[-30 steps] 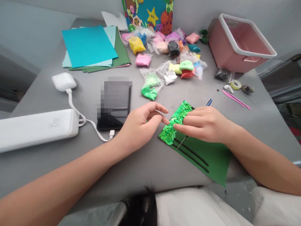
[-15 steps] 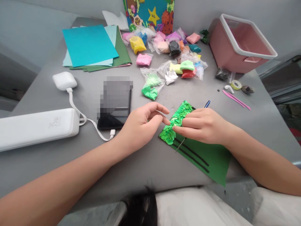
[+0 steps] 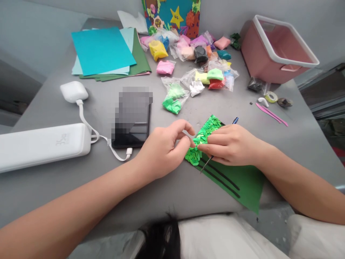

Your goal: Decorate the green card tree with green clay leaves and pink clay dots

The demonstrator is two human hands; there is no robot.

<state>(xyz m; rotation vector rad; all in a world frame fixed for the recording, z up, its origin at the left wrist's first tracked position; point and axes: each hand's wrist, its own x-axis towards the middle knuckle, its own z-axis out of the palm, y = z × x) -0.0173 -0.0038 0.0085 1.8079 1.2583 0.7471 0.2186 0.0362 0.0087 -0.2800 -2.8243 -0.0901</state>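
A dark green card [image 3: 246, 183] lies aslant near the table's front edge. Small bright green leaf-like clay pieces [image 3: 211, 126] cover its upper left part, and two black strips [image 3: 225, 177] run along its lower part. My right hand [image 3: 234, 145] is closed over the card, gripping a thin tool with a blue end [image 3: 235, 120] and a slim metal tip that points down left. Over the card's left edge, my left hand [image 3: 168, 151] is curled, thumb and fingers drawn together by the right fingertips. Whatever sits between those fingertips is too small to make out.
Bagged coloured clay [image 3: 172, 104] is spread across the back, beside a pink bin [image 3: 266, 57]. A phone [image 3: 132, 133], a white power bank [image 3: 45, 147] with its cable, and coloured sheets [image 3: 104, 50] lie left. Pink tools [image 3: 271, 114] rest at right.
My left hand has shifted slightly right and its fingers have drawn closer together at the card. My right hand has moved a little left, still with the tool in it.
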